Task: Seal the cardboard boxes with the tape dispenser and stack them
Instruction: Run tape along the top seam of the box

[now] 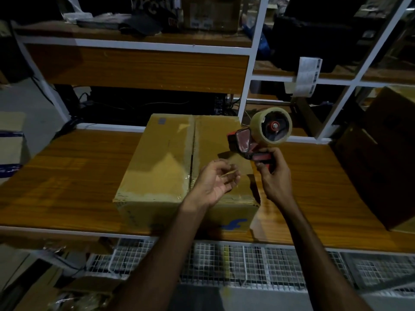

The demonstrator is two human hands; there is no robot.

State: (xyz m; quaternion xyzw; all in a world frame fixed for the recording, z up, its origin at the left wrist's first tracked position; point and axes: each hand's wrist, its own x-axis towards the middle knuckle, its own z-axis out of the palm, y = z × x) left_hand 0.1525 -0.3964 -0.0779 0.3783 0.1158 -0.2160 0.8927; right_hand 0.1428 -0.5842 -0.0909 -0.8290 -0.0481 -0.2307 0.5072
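A closed cardboard box (161, 162) lies on the wooden table (67, 176), with clear tape along its centre seam and front edge. My right hand (274, 176) grips the red handle of the tape dispenser (269, 129) and holds it above the box's right side, roll upward. My left hand (213, 182) hovers palm up over the near right part of the box. Its curled fingers pinch the free end of the clear tape (229, 173), which runs up toward the dispenser's mouth.
A large dark cardboard box (386, 158) stands at the table's right end. Another box (11, 149) sits off the left edge. White shelf posts (251, 70) rise behind the table, and a wire mesh shelf (247, 261) lies below its front edge.
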